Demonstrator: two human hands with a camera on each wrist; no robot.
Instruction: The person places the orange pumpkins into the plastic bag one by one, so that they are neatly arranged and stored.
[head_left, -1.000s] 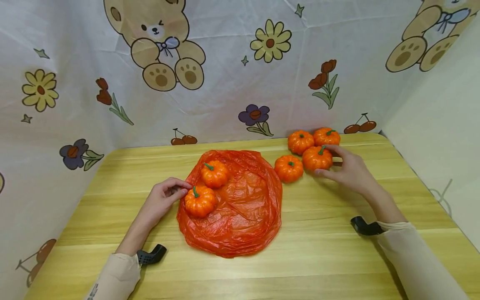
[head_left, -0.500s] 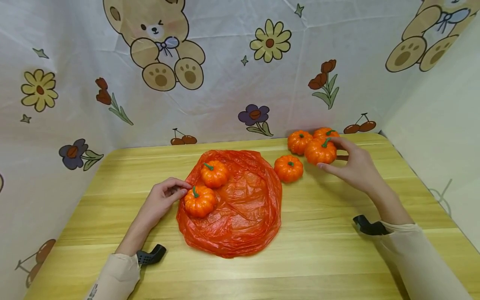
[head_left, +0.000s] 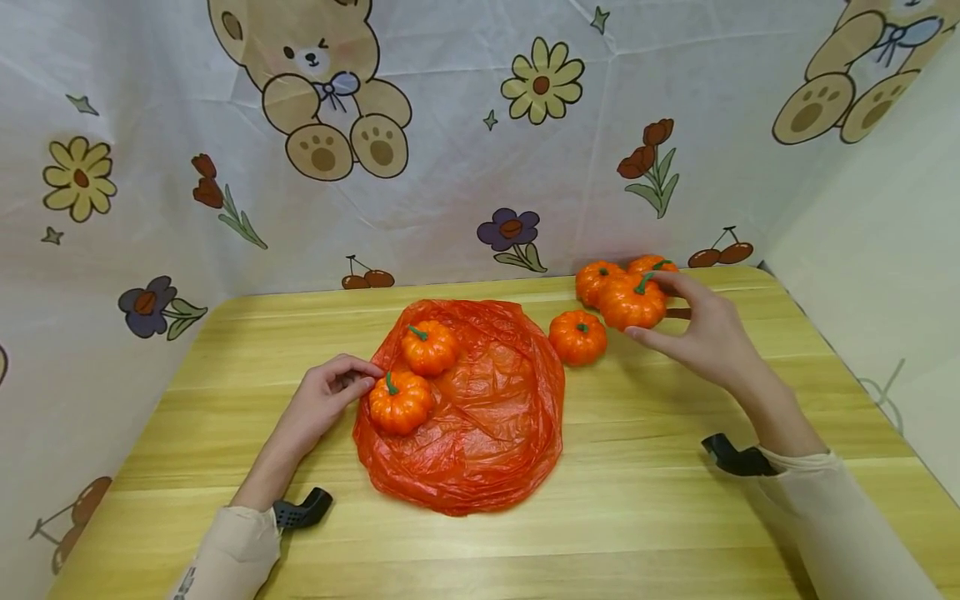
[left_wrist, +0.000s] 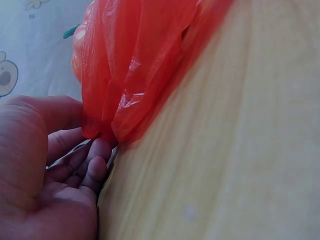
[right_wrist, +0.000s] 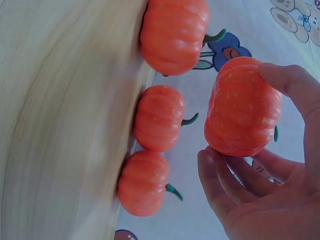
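Note:
My right hand (head_left: pixel 708 337) holds a small orange pumpkin (head_left: pixel 632 302) with a green stem, thumb on one side and fingers on the other. In the right wrist view that pumpkin (right_wrist: pixel 244 107) is raised off the table, apart from the three others there. At the left, my left hand (head_left: pixel 324 404) pinches the edge of a red plastic bag (head_left: pixel 487 433); in the left wrist view the bag's gathered rim (left_wrist: pixel 102 127) lies between its fingers. Inside the spread bag, at its left side, sit two pumpkins, one at the back (head_left: pixel 430 348) and one in front (head_left: pixel 401 403).
Right of the bag stands a pumpkin (head_left: pixel 577 338), close to its rim. Two more pumpkins, a left one (head_left: pixel 595 282) and a right one (head_left: pixel 651 263), are partly hidden behind the held one. A printed cloth (head_left: pixel 442 167) hangs behind the wooden table (head_left: pixel 637 508).
My right hand has lifted its pumpkin off the table, first up and right, then slightly back left. The left hand and the bag have stayed put.

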